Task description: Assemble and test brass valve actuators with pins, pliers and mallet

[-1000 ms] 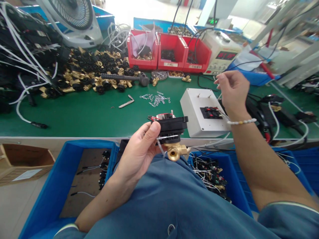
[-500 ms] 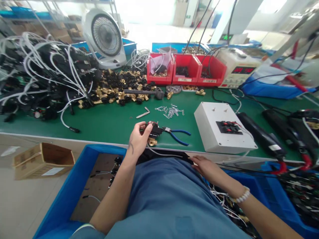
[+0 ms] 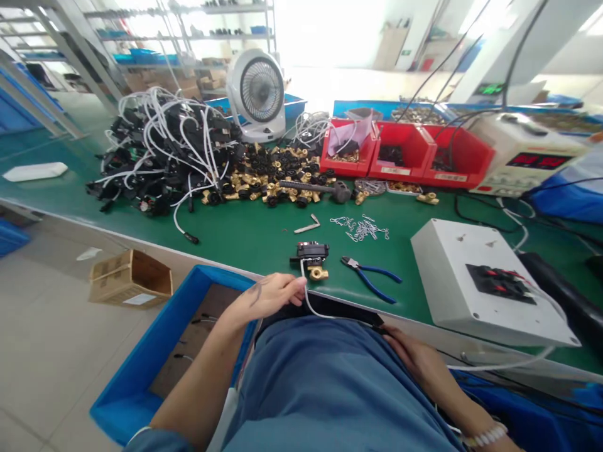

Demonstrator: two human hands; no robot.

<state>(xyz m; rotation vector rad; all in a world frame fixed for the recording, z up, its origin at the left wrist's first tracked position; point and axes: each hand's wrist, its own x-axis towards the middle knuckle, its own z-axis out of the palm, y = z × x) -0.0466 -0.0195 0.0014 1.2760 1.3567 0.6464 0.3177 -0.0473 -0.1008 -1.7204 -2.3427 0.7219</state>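
Note:
A small black actuator unit [image 3: 313, 252] with a brass valve fitting [image 3: 318, 274] stands near the front edge of the green workbench. A white cable [image 3: 315, 309] runs from it over the edge and across my lap. Just in front of the unit, my left hand [image 3: 277, 294] has its fingertips pinched together at this cable. My right hand [image 3: 412, 353] is low at the right of my lap, fingers closed at the cable's black plug end [image 3: 379, 329], partly hidden. Blue-handled cutting pliers [image 3: 377, 279] lie to the right of the unit.
Behind lie metal clips [image 3: 362, 228], a hex key [image 3: 308, 224] and piled brass fittings [image 3: 264, 182]. A cable heap [image 3: 164, 150] and fan [image 3: 260, 94] stand left; red bins [image 3: 400, 152] and a grey switch box [image 3: 471, 276] right. A blue crate [image 3: 117, 383] is below.
My left hand has let go of the actuator unit and moved down to its cable. The unit has turned and stands apart from the pliers. My view has swung left.

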